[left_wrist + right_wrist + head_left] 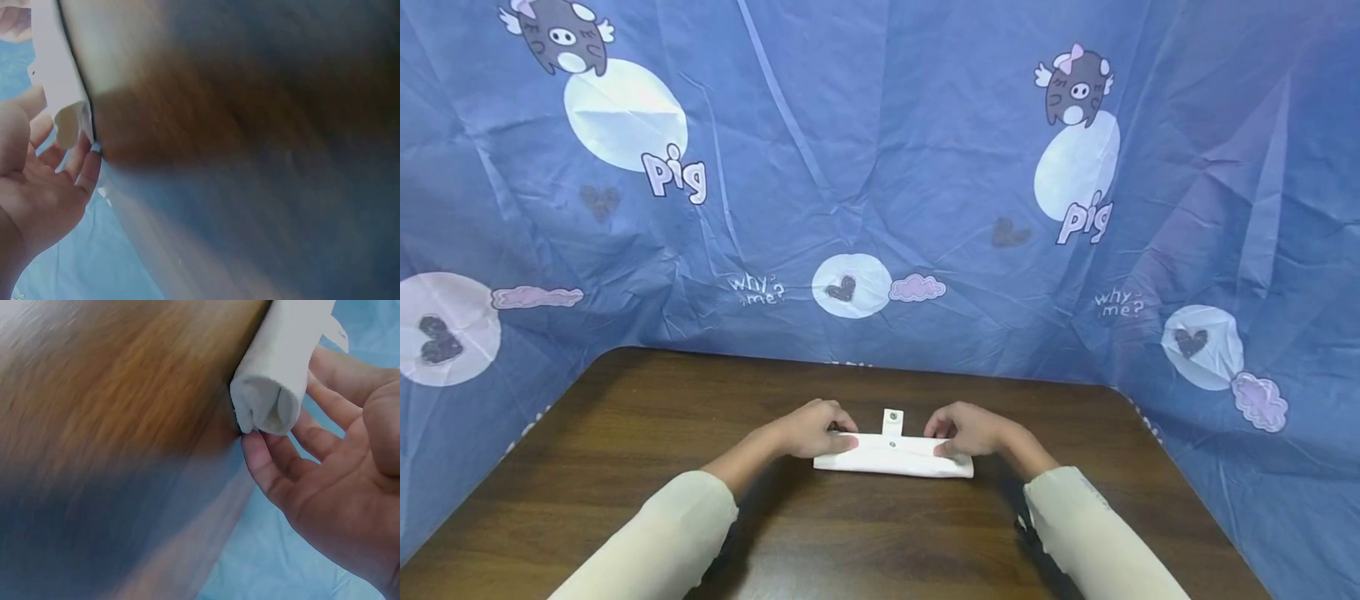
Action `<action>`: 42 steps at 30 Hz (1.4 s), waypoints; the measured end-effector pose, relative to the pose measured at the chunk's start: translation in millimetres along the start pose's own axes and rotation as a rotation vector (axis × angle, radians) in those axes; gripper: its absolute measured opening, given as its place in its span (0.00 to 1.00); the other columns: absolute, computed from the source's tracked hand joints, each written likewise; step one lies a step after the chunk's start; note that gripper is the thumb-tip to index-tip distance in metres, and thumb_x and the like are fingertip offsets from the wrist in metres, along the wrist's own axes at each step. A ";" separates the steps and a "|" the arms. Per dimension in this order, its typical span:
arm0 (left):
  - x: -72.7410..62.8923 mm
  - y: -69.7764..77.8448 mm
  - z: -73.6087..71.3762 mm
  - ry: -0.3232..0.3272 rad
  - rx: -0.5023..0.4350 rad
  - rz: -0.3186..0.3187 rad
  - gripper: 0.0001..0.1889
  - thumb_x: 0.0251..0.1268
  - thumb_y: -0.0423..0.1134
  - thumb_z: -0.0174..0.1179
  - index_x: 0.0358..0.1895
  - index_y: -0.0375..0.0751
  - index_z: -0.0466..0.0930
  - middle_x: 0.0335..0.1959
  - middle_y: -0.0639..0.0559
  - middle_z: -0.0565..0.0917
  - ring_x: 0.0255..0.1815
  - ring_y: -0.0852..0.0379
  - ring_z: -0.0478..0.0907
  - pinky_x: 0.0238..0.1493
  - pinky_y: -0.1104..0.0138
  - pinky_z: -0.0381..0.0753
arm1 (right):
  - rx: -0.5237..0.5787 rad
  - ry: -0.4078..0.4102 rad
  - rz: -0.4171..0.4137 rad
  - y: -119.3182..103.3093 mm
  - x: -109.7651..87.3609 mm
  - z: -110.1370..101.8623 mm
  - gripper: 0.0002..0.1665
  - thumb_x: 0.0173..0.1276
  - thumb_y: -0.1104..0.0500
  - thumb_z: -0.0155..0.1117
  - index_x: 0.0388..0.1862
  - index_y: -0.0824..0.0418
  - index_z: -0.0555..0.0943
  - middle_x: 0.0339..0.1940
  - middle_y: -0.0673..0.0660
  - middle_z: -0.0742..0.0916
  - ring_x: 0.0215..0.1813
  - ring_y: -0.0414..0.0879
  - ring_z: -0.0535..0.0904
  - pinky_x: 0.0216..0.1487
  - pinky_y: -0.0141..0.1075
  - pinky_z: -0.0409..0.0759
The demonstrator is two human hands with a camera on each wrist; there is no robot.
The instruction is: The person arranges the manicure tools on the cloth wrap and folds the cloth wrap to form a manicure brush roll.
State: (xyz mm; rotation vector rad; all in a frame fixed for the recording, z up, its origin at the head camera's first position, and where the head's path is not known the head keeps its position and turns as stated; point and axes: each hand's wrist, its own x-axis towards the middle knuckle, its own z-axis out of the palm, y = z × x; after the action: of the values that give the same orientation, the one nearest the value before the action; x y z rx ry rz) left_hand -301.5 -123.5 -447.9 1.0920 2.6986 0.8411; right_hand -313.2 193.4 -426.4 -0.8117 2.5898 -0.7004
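A white rolled-up case (895,461) with soft, thick walls lies lengthwise on the table. A short tab (892,422) with a metal snap sticks up from its far edge, and a second snap part shows on the roll just below it. My left hand (812,429) holds the left end, thumb on top and fingers behind. At the right end my right hand (973,429) grips in the same way. The right wrist view shows the open end of the roll (265,403) with folded layers inside, my fingers (265,465) bent around its far side.
The dark wooden table (887,542) has a rounded far left corner. Behind it and along both sides hangs a blue printed cloth (880,208). Light sleeves (677,525) cover both forearms. A small dark object (1022,525) shows by the right sleeve.
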 end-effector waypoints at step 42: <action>33.8 14.1 9.8 -0.016 -0.196 -0.314 0.08 0.62 0.46 0.71 0.32 0.45 0.89 0.30 0.60 0.86 0.37 0.62 0.78 0.48 0.63 0.77 | 0.393 0.177 0.121 -29.3 56.8 18.5 0.07 0.74 0.66 0.61 0.41 0.65 0.87 0.34 0.52 0.87 0.37 0.44 0.82 0.41 0.37 0.83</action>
State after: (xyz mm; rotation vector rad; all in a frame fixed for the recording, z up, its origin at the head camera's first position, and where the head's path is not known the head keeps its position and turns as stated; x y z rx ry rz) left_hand -314.8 -88.1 -445.2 0.6116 2.6081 1.0039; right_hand -336.3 131.6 -435.1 -0.4853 2.4988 -1.2393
